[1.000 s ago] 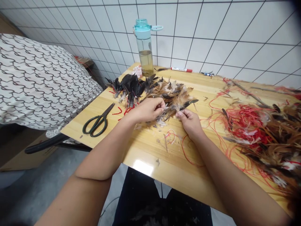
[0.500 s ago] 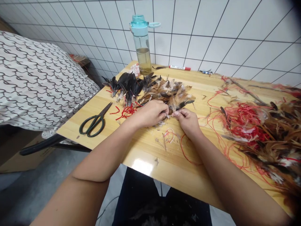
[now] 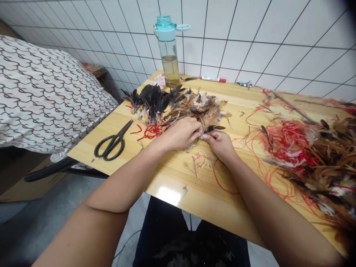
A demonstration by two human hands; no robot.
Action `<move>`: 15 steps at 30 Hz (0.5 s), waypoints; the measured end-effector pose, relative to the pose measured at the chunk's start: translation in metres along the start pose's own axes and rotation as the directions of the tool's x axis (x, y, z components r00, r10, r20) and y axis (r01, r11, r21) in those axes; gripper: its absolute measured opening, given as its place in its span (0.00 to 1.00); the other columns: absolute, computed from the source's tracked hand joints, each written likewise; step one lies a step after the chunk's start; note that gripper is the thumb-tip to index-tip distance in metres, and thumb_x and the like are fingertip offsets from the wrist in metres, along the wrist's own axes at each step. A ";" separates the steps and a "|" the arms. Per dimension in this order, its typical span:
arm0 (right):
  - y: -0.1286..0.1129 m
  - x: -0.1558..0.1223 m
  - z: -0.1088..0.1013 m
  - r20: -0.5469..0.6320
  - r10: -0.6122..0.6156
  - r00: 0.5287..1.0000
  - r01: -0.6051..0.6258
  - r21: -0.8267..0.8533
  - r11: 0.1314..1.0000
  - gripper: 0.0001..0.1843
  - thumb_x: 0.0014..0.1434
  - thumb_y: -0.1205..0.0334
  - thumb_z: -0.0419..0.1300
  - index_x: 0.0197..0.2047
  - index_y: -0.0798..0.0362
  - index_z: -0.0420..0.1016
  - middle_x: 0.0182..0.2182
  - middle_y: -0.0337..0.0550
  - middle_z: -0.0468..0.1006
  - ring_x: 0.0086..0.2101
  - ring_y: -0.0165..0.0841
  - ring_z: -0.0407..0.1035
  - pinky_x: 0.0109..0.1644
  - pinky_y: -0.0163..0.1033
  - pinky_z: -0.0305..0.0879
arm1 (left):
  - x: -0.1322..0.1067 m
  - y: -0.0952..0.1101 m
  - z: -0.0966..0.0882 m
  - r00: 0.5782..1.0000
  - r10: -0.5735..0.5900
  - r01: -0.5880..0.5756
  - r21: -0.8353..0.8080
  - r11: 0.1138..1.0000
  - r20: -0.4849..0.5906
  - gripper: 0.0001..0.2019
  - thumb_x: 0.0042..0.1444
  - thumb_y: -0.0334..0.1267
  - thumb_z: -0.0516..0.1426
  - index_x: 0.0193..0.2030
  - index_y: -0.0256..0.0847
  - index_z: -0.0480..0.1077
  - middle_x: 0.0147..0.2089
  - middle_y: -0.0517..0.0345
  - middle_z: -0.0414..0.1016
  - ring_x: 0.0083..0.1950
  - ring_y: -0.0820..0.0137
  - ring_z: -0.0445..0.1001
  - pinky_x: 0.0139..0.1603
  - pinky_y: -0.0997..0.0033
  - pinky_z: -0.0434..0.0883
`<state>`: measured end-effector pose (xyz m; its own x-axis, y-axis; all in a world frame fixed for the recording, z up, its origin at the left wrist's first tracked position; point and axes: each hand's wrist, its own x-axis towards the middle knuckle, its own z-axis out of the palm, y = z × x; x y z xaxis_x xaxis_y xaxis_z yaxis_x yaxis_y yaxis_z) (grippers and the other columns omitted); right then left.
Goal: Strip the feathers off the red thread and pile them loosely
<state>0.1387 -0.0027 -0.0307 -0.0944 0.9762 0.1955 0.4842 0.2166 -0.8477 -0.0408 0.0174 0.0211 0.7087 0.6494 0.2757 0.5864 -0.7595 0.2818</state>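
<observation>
A heap of brown feathers (image 3: 200, 107) lies on the wooden table (image 3: 200, 193), with a heap of black feathers (image 3: 151, 99) to its left. My left hand (image 3: 182, 133) rests at the near edge of the brown heap, fingers curled in a pinch on feathers. Touching it from the right, my right hand (image 3: 221, 142) is also closed, pinching the quill end of a dark feather (image 3: 215, 128). Loose red thread (image 3: 151, 130) lies beside my left hand.
Black scissors (image 3: 112, 142) lie at the table's left edge. A water bottle (image 3: 169, 52) and a red marker (image 3: 213, 79) stand by the tiled wall. A tangle of red thread and feathers (image 3: 306, 155) covers the right side. A patterned cushion (image 3: 44, 96) sits left.
My hands have drawn together until their fingertips meet at the near edge of the brown heap. The dark feather in my right hand has come in with them.
</observation>
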 end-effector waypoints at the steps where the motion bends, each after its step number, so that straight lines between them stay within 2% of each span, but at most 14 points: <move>1: 0.000 0.000 0.000 0.006 0.007 1.000 -0.007 -0.003 1.000 0.07 0.52 0.62 0.62 0.25 0.52 0.79 0.26 0.42 0.79 0.30 0.34 0.70 0.37 0.39 0.64 | 0.000 -0.001 0.001 1.000 0.008 -0.008 -0.002 1.000 -0.010 0.08 0.60 0.33 0.52 0.36 0.36 0.72 0.37 0.53 0.75 0.40 0.67 0.71 0.44 0.68 0.66; 7: 0.000 0.000 0.000 0.047 0.033 0.998 -0.033 -0.017 0.999 0.08 0.53 0.61 0.61 0.25 0.52 0.78 0.26 0.42 0.77 0.30 0.34 0.69 0.38 0.40 0.63 | 0.001 0.000 0.005 0.997 0.020 -0.023 -0.045 0.999 -0.071 0.06 0.59 0.32 0.53 0.36 0.38 0.72 0.37 0.54 0.75 0.41 0.68 0.71 0.44 0.68 0.66; 10: 0.002 0.000 -0.002 0.045 0.006 0.999 -0.007 0.014 1.000 0.09 0.53 0.61 0.59 0.25 0.52 0.76 0.26 0.42 0.75 0.32 0.34 0.68 0.41 0.40 0.61 | 0.002 0.002 0.004 0.981 -0.024 0.003 -0.106 0.994 -0.194 0.06 0.57 0.31 0.55 0.41 0.38 0.71 0.41 0.54 0.75 0.44 0.68 0.71 0.47 0.68 0.67; 13: 0.005 -0.001 -0.003 0.014 0.026 1.000 -0.027 0.134 0.991 0.11 0.55 0.57 0.56 0.26 0.52 0.73 0.26 0.40 0.73 0.30 0.32 0.65 0.39 0.38 0.60 | 0.002 0.001 -0.001 0.905 -0.142 0.079 -0.169 0.982 -0.402 0.11 0.57 0.30 0.55 0.47 0.37 0.70 0.46 0.52 0.73 0.45 0.69 0.71 0.47 0.69 0.68; 15: 0.005 -0.001 -0.004 -0.006 0.070 0.998 -0.067 0.230 0.971 0.13 0.56 0.53 0.56 0.27 0.52 0.72 0.24 0.38 0.70 0.28 0.30 0.62 0.36 0.37 0.59 | 0.001 -0.001 -0.005 0.852 -0.232 0.145 -0.214 0.966 -0.469 0.10 0.56 0.30 0.55 0.45 0.36 0.71 0.44 0.53 0.73 0.42 0.71 0.71 0.45 0.70 0.68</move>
<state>0.1449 -0.0024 -0.0325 -0.0548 0.9888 0.1385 0.2760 0.1483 -0.9496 -0.0423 0.0190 0.0257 0.2840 0.7476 0.6003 0.5854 -0.6311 0.5090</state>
